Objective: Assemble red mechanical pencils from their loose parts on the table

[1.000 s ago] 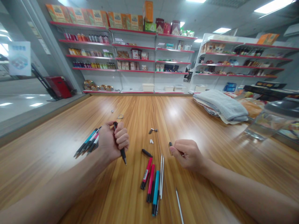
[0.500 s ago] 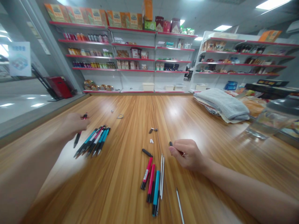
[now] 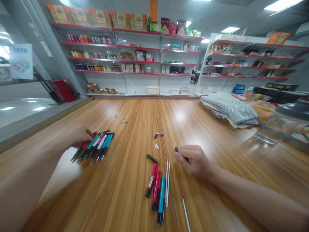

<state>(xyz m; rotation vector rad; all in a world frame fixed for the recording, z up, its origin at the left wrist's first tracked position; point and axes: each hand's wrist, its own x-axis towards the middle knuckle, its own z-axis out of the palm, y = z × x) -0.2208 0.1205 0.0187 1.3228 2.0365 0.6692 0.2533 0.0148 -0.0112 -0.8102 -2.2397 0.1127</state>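
Left hand (image 3: 78, 136): fingers together over tips of pen pile (image 3: 98, 146), left of center, clamp unclear | right hand (image 3: 193, 160): fingers pinched on small black part (image 3: 177, 149) | risk: nudge scatters pile; pinch slips, part rolls toward refills (image 3: 167, 183); metal bits (image 3: 158, 135) lost on glossy table (image 3: 72, 196)

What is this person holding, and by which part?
Right hand pinches a dark pen part midway. Left hand touches one end of a red pen; grip unclear.
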